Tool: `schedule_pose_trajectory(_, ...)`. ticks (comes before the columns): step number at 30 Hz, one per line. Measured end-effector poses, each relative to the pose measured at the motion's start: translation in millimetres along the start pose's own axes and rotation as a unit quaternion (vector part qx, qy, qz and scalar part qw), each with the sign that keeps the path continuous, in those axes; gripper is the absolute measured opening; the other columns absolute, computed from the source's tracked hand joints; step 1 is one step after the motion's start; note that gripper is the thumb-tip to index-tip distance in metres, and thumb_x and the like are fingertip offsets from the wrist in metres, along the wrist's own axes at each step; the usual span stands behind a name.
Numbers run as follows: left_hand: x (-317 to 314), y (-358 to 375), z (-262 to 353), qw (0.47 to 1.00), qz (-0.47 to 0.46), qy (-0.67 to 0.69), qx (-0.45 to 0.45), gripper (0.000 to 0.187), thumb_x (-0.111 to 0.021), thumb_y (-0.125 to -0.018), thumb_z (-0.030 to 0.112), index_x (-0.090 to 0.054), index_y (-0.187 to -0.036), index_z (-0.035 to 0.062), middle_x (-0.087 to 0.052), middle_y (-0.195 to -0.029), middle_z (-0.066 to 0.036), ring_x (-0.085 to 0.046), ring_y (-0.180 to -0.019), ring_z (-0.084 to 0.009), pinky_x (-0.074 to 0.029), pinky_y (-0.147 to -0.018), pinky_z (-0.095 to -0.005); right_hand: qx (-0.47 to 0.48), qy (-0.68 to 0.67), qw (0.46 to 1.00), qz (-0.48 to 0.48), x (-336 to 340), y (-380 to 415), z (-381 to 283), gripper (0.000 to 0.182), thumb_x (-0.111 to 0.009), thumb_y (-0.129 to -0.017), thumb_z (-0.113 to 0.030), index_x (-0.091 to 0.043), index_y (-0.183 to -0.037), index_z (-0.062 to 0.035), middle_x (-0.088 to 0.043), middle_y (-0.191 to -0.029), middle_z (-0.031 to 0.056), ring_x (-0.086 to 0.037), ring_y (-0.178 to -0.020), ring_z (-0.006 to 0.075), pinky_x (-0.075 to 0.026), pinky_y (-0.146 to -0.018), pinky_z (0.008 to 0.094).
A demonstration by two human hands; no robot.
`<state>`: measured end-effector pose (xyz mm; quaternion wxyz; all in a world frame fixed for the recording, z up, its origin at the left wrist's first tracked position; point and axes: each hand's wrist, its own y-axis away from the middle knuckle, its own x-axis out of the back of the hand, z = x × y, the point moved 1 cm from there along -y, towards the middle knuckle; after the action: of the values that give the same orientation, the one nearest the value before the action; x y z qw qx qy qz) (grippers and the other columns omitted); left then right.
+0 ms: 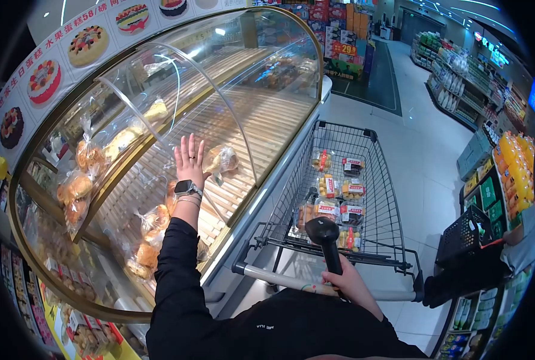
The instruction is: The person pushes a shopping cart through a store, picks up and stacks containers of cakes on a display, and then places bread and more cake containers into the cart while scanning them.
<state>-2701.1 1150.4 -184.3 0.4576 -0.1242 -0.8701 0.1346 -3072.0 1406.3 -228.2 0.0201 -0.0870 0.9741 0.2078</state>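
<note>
My left hand [189, 157], with a watch on its wrist, is open with the fingers spread. It reaches over the slatted shelf of a glass bakery case [284, 114], at the case's clear curved panel. Next to my fingers lies a bagged bread roll [222, 159]; more bagged bread [148, 249] sits below my forearm. My right hand [347, 281] is closed around the handle of a black handheld device that looks like a barcode scanner [323, 230], over the handlebar [282, 279] of a shopping cart [383, 180]. Several clear food packs [327, 185] with red and white labels lie in the cart.
More bagged bread [78, 189] rests on the case's upper left shelf. A cake poster [60, 42] runs along its top. At right, a person's sleeve [522, 243] is beside a black basket [467, 237] and orange goods [513, 162]. Tiled floor [393, 129] runs past stocked shelves [459, 78].
</note>
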Motion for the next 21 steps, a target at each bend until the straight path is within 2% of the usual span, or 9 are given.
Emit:
schedule_pose_trajectory(4, 1.0, 23.5, -15.4, 0.999, 0.018, 0.026, 0.002, 0.105, -0.062, -0.064, 0.061, -0.01, -0.144, 0.0174, 0.0, -0.15, -0.012, 0.0, -0.138, -0.0333, -0.003, -0.11, -0.0482, 0.008, -0.008, 1.0, -0.008, 0.1, 0.8, 4.1, 0.038, -0.062, -0.079, -0.007, -0.045, -0.112, -0.0005, -0.055, -0.081, 0.0041, -0.056, -0.074, 0.0106, -0.044, -0.07, 0.0252)
schedule_pose_trajectory(6, -2.0, 36.8, -25.8, 0.998, 0.042, 0.051, 0.003, 0.108, -0.068, -0.06, 0.057, -0.013, -0.143, 0.0183, -0.002, -0.15, -0.011, -0.002, -0.137, -0.034, -0.003, -0.11, -0.0485, 0.036, 0.046, 0.998, -0.006, 4.5, -4.7, 13.9, 0.037, -0.063, -0.079, -0.006, -0.046, -0.111, -0.0005, -0.054, -0.082, 0.0041, -0.056, -0.074, 0.0108, -0.044, -0.07, 0.0253)
schedule_pose_trajectory(9, 0.5, 61.7, -40.4, 0.998, 0.025, 0.053, 0.013, 0.105, -0.068, -0.061, 0.055, -0.015, -0.143, 0.0184, -0.003, -0.15, -0.011, -0.002, -0.138, -0.0333, -0.003, -0.11, -0.049, 0.051, 0.041, 0.998, -0.007, 1.9, -4.2, 15.1, 0.036, -0.063, -0.079, -0.006, -0.046, -0.11, -0.001, -0.054, -0.083, 0.0041, -0.056, -0.074, 0.0109, -0.045, -0.07, 0.0256)
schedule_pose_trajectory(12, -0.6, 87.7, -57.0, 0.999, 0.006, 0.019, 0.025, 0.101, -0.063, -0.065, 0.059, -0.013, -0.144, 0.0193, -0.002, -0.15, -0.01, -0.002, -0.137, -0.0332, -0.003, -0.109, -0.0495, 0.048, 0.056, 0.997, -0.011, -0.6, -2.5, 9.3, 0.037, -0.063, -0.078, -0.006, -0.045, -0.11, -0.0019, -0.053, -0.083, 0.0037, -0.056, -0.074, 0.0108, -0.045, -0.069, 0.0256)
schedule_pose_trajectory(14, -2.2, 105.8, -65.9, 0.997, 0.057, 0.035, 0.042, 0.093, -0.061, -0.069, 0.057, -0.019, -0.142, 0.0192, -0.004, -0.15, -0.01, -0.003, -0.137, -0.0337, -0.003, -0.109, -0.0498, 0.051, 0.051, 0.997, -0.012, -2.1, -3.3, 8.5, 0.038, -0.064, -0.078, -0.006, -0.045, -0.111, -0.0023, -0.052, -0.083, 0.0034, -0.056, -0.075, 0.0108, -0.045, -0.069, 0.0254)
schedule_pose_trajectory(16, 3.2, 119.4, -67.6, 0.995, 0.048, 0.066, 0.064, 0.087, -0.06, -0.071, 0.056, -0.024, -0.141, 0.0191, -0.008, -0.149, -0.011, -0.005, -0.137, -0.0352, -0.003, -0.108, -0.0525, 0.052, 0.047, 0.997, -0.016, -2.9, -2.9, 7.9, 0.039, -0.064, -0.078, -0.006, -0.045, -0.111, -0.0028, -0.051, -0.083, 0.0031, -0.056, -0.075, 0.0107, -0.045, -0.069, 0.0252)
schedule_pose_trajectory(18, 6.3, 132.3, -67.5, 0.986, 0.081, 0.069, 0.129, 0.084, -0.062, -0.072, 0.053, -0.025, -0.14, 0.0218, -0.012, -0.148, -0.013, -0.006, -0.137, -0.0356, -0.004, -0.107, -0.0551, 0.013, 0.032, 0.999, -0.017, -3.3, -2.6, 7.0, 0.052, -0.07, -0.076, -0.018, -0.044, -0.117, 0.0002, -0.053, -0.101, 0.0069, -0.049, -0.096, 0.013, -0.039, -0.086, 0.0269)
schedule_pose_trajectory(19, 12.1, 137.4, -67.7, 0.984, 0.082, 0.061, 0.147, 0.083, -0.063, -0.072, 0.053, -0.026, -0.14, 0.0235, -0.015, -0.146, -0.015, -0.006, -0.136, -0.0376, -0.006, -0.105, -0.0597, 0.012, 0.035, 0.999, -0.023, -3.7, -4.1, 7.5, 0.052, -0.07, -0.076, -0.018, -0.044, -0.117, 0.0002, -0.053, -0.101, 0.0069, -0.049, -0.096, 0.013, -0.039, -0.086, 0.0269)
schedule_pose_trajectory(21, 15.5, 147.3, -68.3, 0.979, 0.081, 0.049, 0.181, 0.083, -0.063, -0.071, 0.053, -0.026, -0.14, 0.0241, -0.014, -0.146, -0.016, -0.006, -0.136, -0.0382, -0.007, -0.104, -0.0614, 0.028, 0.027, 0.999, -0.021, -4.5, -5.6, 9.5, 0.052, -0.07, -0.075, -0.017, -0.044, -0.117, 0.0003, -0.053, -0.097, 0.0053, -0.049, -0.092, 0.0118, -0.04, -0.083, 0.0256)
